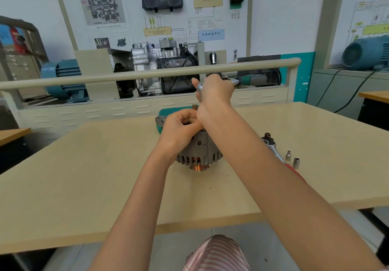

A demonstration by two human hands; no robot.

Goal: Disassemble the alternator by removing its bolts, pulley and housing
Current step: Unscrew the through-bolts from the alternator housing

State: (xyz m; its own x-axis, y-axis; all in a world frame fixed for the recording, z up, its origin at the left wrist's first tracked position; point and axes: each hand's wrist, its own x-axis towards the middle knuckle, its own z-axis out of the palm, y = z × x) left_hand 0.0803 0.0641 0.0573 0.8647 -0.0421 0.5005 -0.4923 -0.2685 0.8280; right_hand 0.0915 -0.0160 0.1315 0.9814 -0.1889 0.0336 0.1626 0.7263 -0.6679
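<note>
Tan tabletop (84, 176) holds the alternator (200, 154) on its pulley, mid-table. My left hand (181, 127) curls around its top, hiding it. My right hand (214, 93) grips a green-handled tool (250, 80), its tip hidden behind my fingers.

Grey alternator (200, 150) with copper-coloured pulley (199, 167) on beige tabletop (84, 176), teal tool case (168, 111) behind, green-handled ratchet (246, 80), silver sockets (292, 160), pink-and-white striped fabric (216, 254).
</note>
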